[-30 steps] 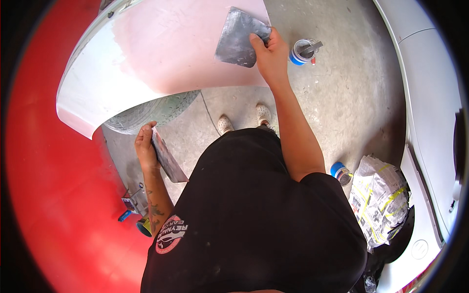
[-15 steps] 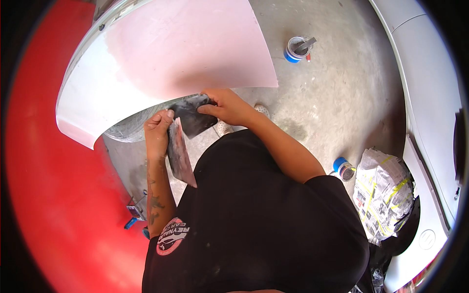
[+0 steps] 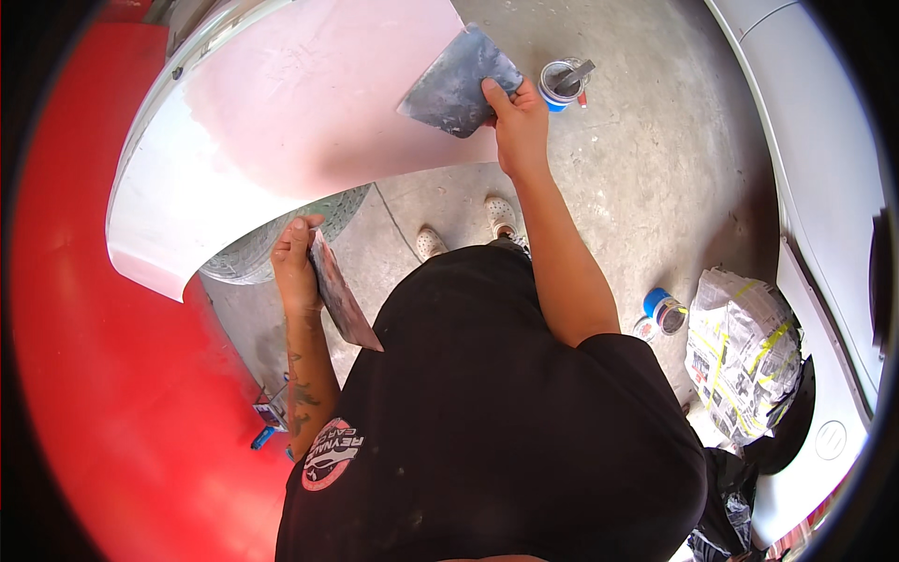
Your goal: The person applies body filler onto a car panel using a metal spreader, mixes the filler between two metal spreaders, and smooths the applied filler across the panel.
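My right hand (image 3: 517,126) grips a dark grey, smeared square flat plate (image 3: 459,70), thumb on top, over the upper right part of a curved white car panel (image 3: 159,206) with a broad pink patch (image 3: 300,94); whether the plate touches the panel I cannot tell. My left hand (image 3: 292,258) holds a second flat plate (image 3: 345,295), tilted on edge and smeared dark and pinkish, below the panel's lower edge near the partly hidden tire (image 3: 248,253).
An open can with a flat blade (image 3: 559,89) stands on the concrete floor (image 3: 655,169). Another can (image 3: 665,309) lies near a newspaper-wrapped object (image 3: 740,361). A red panel (image 3: 94,356) curves along the left, a light car body (image 3: 815,169) along the right.
Half a second ago my hands were together at the panel's lower edge; my right hand has since moved up and forward with its plate, while my left has shifted slightly left.
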`<state>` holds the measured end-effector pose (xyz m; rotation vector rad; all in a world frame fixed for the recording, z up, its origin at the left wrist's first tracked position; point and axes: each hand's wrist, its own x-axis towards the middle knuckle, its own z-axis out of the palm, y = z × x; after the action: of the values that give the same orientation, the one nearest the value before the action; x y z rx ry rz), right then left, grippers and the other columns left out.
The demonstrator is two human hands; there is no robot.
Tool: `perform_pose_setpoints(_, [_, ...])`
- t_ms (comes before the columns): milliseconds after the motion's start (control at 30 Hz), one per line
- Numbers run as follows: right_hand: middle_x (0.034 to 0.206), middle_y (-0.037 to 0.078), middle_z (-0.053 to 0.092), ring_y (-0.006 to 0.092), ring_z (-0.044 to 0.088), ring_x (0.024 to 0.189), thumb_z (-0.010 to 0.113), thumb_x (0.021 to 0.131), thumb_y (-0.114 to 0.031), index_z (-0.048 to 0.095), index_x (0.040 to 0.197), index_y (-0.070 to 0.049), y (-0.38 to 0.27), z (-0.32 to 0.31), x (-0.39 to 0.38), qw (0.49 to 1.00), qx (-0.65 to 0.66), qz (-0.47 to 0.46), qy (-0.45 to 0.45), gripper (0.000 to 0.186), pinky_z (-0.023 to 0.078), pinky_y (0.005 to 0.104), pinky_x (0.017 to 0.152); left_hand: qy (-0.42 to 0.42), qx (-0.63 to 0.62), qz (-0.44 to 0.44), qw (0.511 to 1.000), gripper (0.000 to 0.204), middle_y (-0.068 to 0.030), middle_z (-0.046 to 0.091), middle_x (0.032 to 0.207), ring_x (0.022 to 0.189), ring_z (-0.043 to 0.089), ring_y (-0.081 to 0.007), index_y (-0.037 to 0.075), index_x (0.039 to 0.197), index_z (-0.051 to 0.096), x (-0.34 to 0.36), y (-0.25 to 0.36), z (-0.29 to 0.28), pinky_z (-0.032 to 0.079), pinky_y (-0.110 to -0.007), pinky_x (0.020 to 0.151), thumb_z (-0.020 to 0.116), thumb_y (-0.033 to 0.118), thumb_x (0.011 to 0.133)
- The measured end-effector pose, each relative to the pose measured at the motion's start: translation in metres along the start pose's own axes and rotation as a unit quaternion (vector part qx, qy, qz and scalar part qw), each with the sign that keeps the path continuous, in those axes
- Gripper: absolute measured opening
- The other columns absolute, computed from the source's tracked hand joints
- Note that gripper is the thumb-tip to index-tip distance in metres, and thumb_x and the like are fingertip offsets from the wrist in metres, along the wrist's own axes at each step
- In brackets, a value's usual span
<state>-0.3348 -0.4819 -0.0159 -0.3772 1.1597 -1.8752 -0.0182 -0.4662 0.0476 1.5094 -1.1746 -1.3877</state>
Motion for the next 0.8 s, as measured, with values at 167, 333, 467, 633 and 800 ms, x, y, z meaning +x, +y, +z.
perform_pose_setpoints(167, [0.081, 0.002, 0.064, 0.0069, 0.056, 0.066, 0.063, 0.089, -0.01, 0.06, 0.102, 0.002, -0.012, 0.016, 0.012, 1.0, 0.015, -0.018, -0.012, 0.017, 0.046, 0.0234, 0.055, 0.023, 0.024, 0.013, 0.999, 0.039, 0.0012, 0.046, 0.057, 0.042, 0.043, -0.0095, 0.0, 0.096, 0.064, 0.0, -0.005, -0.006, 0.039, -0.024, 0.041, 0.059, 0.038, 0.094])
perform_pose_setpoints(333, [0.079, 0.002, 0.064, 0.0081, 0.057, 0.065, 0.064, 0.088, -0.009, 0.06, 0.102, 0.002, -0.016, 0.027, 0.026, 0.999, 0.027, -0.029, -0.028, 0.018, 0.047, 0.0242, 0.054, 0.033, 0.001, 0.004, 0.999, 0.038, 0.0005, 0.047, 0.059, 0.044, 0.047, -0.0108, 0.001, 0.098, 0.064, -0.004, -0.002, -0.005, 0.039, -0.024, 0.04, 0.06, 0.039, 0.093])
perform_pose_setpoints(467, [0.079, 0.003, 0.064, 0.0091, 0.057, 0.063, 0.065, 0.087, -0.008, 0.061, 0.1, 0.002, -0.027, 0.04, 0.033, 0.998, 0.022, -0.045, -0.038, 0.016, 0.047, 0.0254, 0.053, 0.029, -0.006, -0.001, 1.0, 0.038, 0.0005, 0.047, 0.06, 0.044, 0.049, -0.0114, 0.001, 0.099, 0.064, -0.006, -0.002, -0.007, 0.039, -0.024, 0.041, 0.061, 0.039, 0.093])
perform_pose_setpoints(633, [0.088, 0.006, 0.066, 0.012, 0.061, 0.071, 0.063, 0.089, -0.008, 0.061, 0.103, 0.003, -0.031, 0.041, 0.043, 0.998, 0.017, -0.044, -0.05, 0.018, 0.051, 0.0287, 0.059, 0.012, 0.021, 0.003, 1.0, 0.038, 0.0011, 0.048, 0.061, 0.045, 0.048, -0.0099, 0.0, 0.101, 0.064, -0.003, -0.003, -0.008, 0.04, -0.023, 0.042, 0.062, 0.037, 0.092])
perform_pose_setpoints(800, [0.095, 0.008, 0.068, 0.0147, 0.066, 0.079, 0.062, 0.091, -0.008, 0.062, 0.107, 0.002, -0.036, 0.044, 0.042, 0.996, 0.025, -0.038, -0.081, 0.019, 0.056, 0.0316, 0.065, -0.004, -0.008, -0.014, 1.0, 0.036, 0.0024, 0.048, 0.061, 0.046, 0.047, -0.0075, 0.001, 0.103, 0.064, 0.0, -0.001, -0.003, 0.04, -0.022, 0.043, 0.062, 0.036, 0.093])
